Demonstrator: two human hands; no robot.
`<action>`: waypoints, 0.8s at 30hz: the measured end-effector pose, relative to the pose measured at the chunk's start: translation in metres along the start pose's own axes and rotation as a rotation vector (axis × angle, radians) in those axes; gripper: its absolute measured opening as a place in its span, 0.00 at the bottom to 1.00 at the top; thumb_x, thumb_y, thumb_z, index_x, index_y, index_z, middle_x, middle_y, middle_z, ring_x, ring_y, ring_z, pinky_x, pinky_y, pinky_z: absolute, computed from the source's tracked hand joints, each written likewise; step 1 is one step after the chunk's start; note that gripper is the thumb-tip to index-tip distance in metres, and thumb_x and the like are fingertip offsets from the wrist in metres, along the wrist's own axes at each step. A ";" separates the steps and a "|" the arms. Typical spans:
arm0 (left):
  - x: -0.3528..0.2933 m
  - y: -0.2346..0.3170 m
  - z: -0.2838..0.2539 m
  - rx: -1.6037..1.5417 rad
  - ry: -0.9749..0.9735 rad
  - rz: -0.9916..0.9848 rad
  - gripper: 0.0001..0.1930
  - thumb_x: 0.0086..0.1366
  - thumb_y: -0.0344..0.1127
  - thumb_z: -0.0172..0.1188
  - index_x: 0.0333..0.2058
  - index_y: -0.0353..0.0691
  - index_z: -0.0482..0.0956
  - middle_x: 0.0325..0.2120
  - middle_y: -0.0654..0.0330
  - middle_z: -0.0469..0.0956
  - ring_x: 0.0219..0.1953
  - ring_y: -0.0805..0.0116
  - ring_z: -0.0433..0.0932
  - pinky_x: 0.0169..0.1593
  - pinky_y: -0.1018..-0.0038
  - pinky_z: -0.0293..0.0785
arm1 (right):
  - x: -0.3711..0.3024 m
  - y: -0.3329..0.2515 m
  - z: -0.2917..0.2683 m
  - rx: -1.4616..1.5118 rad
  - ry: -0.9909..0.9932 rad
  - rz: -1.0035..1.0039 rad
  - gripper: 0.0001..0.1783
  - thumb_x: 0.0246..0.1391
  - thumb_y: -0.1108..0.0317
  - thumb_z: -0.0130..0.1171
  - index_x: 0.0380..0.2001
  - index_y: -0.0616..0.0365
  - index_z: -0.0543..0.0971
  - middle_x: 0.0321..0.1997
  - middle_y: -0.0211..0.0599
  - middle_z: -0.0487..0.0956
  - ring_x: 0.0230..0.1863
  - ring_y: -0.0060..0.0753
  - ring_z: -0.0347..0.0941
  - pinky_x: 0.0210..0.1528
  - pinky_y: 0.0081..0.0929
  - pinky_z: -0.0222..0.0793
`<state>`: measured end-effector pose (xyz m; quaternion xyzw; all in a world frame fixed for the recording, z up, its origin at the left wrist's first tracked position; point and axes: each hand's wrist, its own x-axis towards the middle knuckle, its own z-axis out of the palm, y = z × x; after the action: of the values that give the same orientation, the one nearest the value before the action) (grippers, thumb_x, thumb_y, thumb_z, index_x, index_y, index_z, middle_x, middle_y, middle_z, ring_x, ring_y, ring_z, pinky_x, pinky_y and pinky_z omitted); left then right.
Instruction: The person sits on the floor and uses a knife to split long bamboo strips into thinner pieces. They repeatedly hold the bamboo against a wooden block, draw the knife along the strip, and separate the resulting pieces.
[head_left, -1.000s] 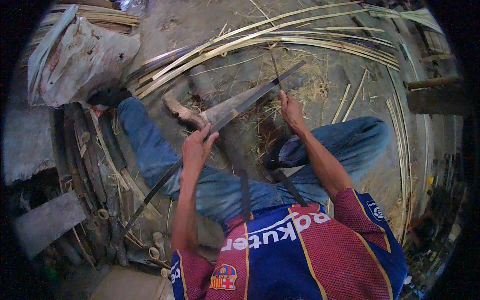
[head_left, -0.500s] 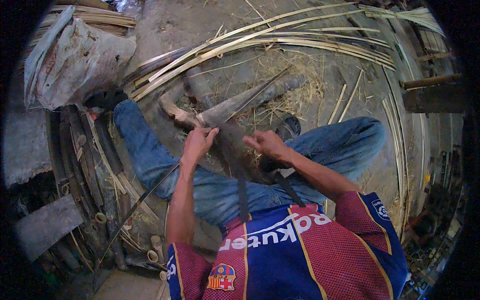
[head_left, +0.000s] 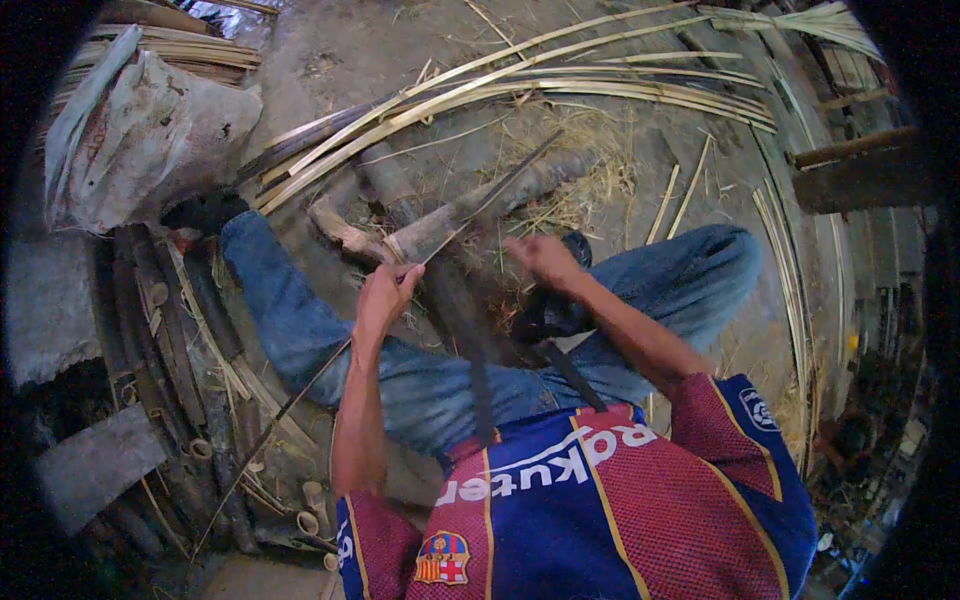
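Note:
My left hand [head_left: 382, 298] is closed in a pinch on a long, thin bamboo strip [head_left: 290, 402]. The strip trails from the lower left past my left forearm. Beyond the fingers it slants forward and right across a grey log [head_left: 515, 200]. Just past my fingertips the strip looks pale, while its far end is dark. To the right, my right hand [head_left: 548, 264] is closed and slightly blurred, near the log. What its fingers hold, if anything, I cannot make out. A rough wood stump [head_left: 345, 228] lies at the log's near left end.
My bent legs in jeans [head_left: 670, 275] frame the work area. Several pale split strips [head_left: 480, 85] lie across the ground ahead. Dark bamboo poles [head_left: 150, 320] and a whitish sack [head_left: 145, 140] are at left. Fine shavings [head_left: 600, 185] lie around the log's far end.
My right hand has moved forward and slightly right. The left hand keeps its pinch on the strip. The whole view has shifted a little left.

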<state>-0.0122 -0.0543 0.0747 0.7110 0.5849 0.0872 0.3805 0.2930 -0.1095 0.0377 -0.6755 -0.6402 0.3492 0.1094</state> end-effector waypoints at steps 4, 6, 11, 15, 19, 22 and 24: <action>0.010 -0.004 -0.004 -0.029 -0.081 -0.048 0.20 0.66 0.51 0.57 0.42 0.40 0.84 0.19 0.46 0.76 0.24 0.55 0.78 0.35 0.62 0.72 | 0.014 0.016 -0.009 -0.097 0.019 0.091 0.36 0.60 0.35 0.47 0.29 0.62 0.80 0.29 0.55 0.81 0.33 0.60 0.78 0.39 0.51 0.72; -0.003 -0.003 -0.010 -0.038 -0.127 -0.103 0.21 0.66 0.52 0.57 0.41 0.39 0.84 0.17 0.48 0.74 0.22 0.60 0.75 0.33 0.63 0.71 | -0.010 0.011 -0.001 -0.104 -0.047 -0.009 0.37 0.60 0.34 0.45 0.26 0.62 0.80 0.28 0.54 0.80 0.32 0.60 0.77 0.39 0.51 0.72; -0.021 -0.017 -0.032 -0.082 -0.157 -0.115 0.24 0.66 0.52 0.56 0.38 0.32 0.80 0.15 0.50 0.67 0.20 0.70 0.67 0.30 0.65 0.68 | 0.038 0.069 -0.045 -0.048 0.183 0.271 0.39 0.58 0.34 0.48 0.22 0.65 0.80 0.22 0.60 0.76 0.26 0.61 0.74 0.35 0.50 0.69; -0.031 -0.015 -0.037 -0.087 -0.141 -0.046 0.25 0.67 0.51 0.56 0.32 0.27 0.77 0.14 0.56 0.59 0.20 0.73 0.61 0.28 0.66 0.64 | 0.032 0.085 -0.059 -0.166 0.233 0.206 0.41 0.59 0.34 0.48 0.19 0.68 0.79 0.19 0.58 0.76 0.25 0.58 0.75 0.34 0.50 0.69; -0.038 -0.031 -0.044 -0.140 -0.215 -0.114 0.26 0.68 0.51 0.56 0.29 0.26 0.74 0.16 0.61 0.57 0.22 0.74 0.58 0.28 0.67 0.63 | 0.034 0.117 -0.070 -0.127 0.292 0.304 0.44 0.60 0.34 0.46 0.14 0.70 0.77 0.16 0.61 0.74 0.24 0.62 0.74 0.35 0.52 0.69; -0.042 -0.043 -0.045 -0.142 -0.194 -0.146 0.26 0.68 0.51 0.56 0.29 0.26 0.74 0.16 0.61 0.58 0.23 0.75 0.59 0.28 0.68 0.63 | 0.041 0.124 -0.073 -0.185 0.286 0.296 0.43 0.61 0.36 0.45 0.17 0.72 0.78 0.20 0.64 0.75 0.27 0.65 0.75 0.37 0.53 0.69; -0.045 -0.040 -0.045 -0.151 -0.144 -0.108 0.26 0.68 0.51 0.57 0.30 0.25 0.76 0.14 0.58 0.60 0.24 0.77 0.61 0.28 0.70 0.65 | 0.041 0.130 -0.083 -0.280 0.222 0.252 0.41 0.61 0.37 0.45 0.22 0.72 0.79 0.26 0.66 0.77 0.32 0.66 0.75 0.40 0.54 0.70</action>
<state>-0.0818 -0.0740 0.0946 0.6523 0.5852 0.0592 0.4781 0.4440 -0.0661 0.0072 -0.7929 -0.5772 0.1912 0.0397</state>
